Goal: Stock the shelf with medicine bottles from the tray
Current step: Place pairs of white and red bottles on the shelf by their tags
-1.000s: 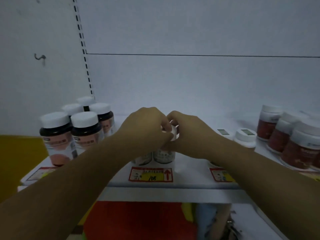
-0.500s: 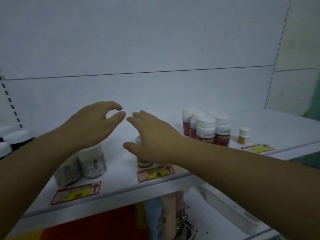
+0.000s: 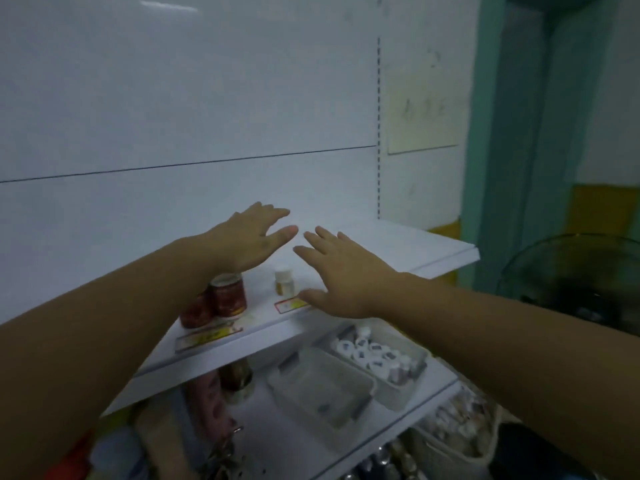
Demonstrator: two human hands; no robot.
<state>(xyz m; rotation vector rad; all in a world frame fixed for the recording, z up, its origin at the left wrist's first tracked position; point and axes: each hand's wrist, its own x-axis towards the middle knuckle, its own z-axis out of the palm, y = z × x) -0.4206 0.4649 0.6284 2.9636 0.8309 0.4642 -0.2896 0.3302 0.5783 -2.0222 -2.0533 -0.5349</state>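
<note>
Both hands have let go of the bottles they were squaring up a second ago and now hover over the shelf (image 3: 408,247). Left hand (image 3: 249,244), fingers straight and empty, hangs above the red bottles (image 3: 228,294) at the shelf's front edge. Right hand (image 3: 346,275), spread and empty, is just right of a small white-capped bottle (image 3: 284,280). Remaining medicine bottles (image 3: 363,353) stand in the tray (image 3: 401,393) below the shelf. They are probably light, rigid, smooth plastic, best pinched round the cap.
</note>
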